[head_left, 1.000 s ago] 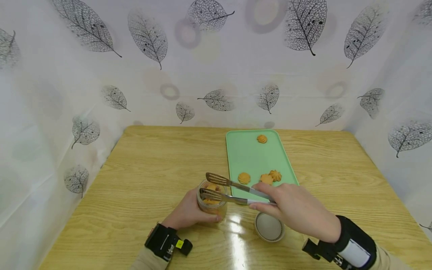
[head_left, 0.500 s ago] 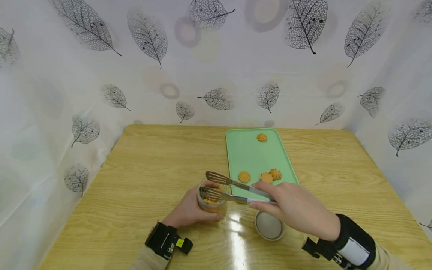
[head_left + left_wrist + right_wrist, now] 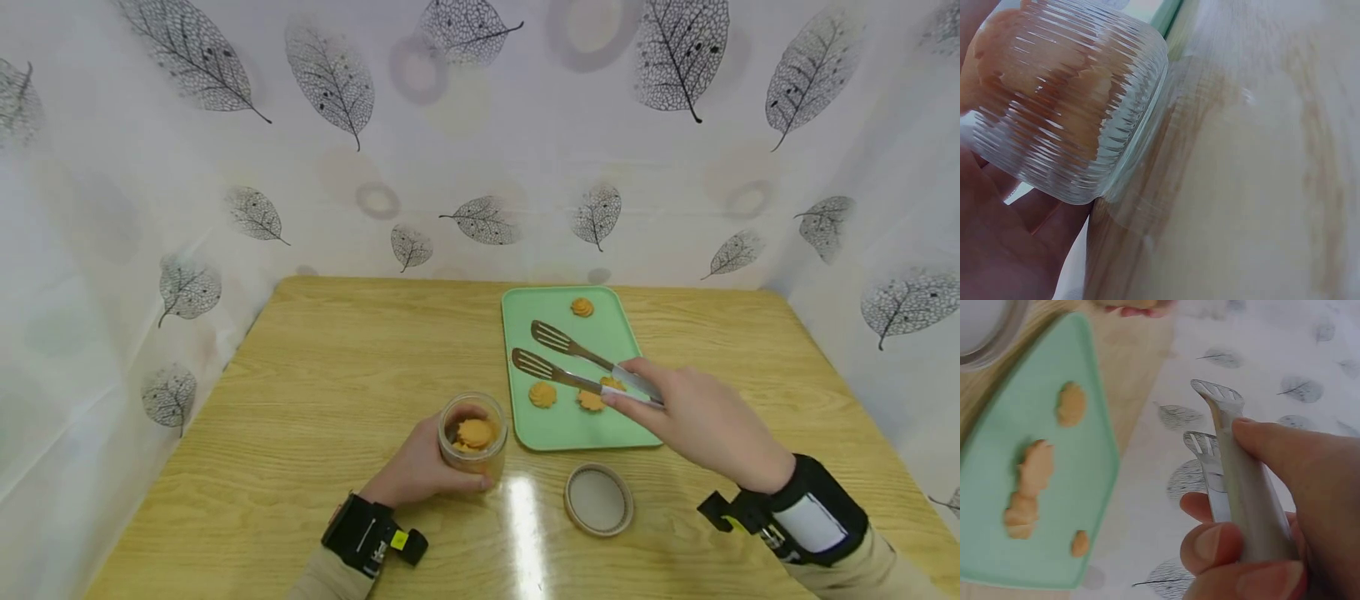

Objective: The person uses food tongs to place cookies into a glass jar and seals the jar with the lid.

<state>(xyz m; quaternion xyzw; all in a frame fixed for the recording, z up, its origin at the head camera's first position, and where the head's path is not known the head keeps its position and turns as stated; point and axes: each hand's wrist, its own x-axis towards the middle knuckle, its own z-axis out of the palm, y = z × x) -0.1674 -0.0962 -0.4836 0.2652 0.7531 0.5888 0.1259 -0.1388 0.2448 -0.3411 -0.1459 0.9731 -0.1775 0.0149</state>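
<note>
My left hand (image 3: 420, 468) grips a clear glass jar (image 3: 491, 468), its open mouth facing up. Butter cookies (image 3: 476, 432) are piled inside it, and the left wrist view shows the jar's ribbed glass (image 3: 1129, 137) against the palm. With fingers and thumb, my right hand (image 3: 705, 421) holds a pair of metal tongs (image 3: 576, 381). The slotted ends are spread apart over the green tray (image 3: 555, 435), with nothing between them. Several piped cookies lie on that tray: one near its far end (image 3: 582, 307), the others, including a round one (image 3: 543, 395), toward the near end.
A round lid (image 3: 598, 500) lies on the wooden table (image 3: 360, 358), just in front of the tray and to the right of the jar. Leaf-patterned cloth (image 3: 510, 150) hangs behind the table and along both sides.
The tongs have moved from over the jar's mouth to the right and away, over the tray. A cookie now shows at the top of the jar. The left hand has stayed put.
</note>
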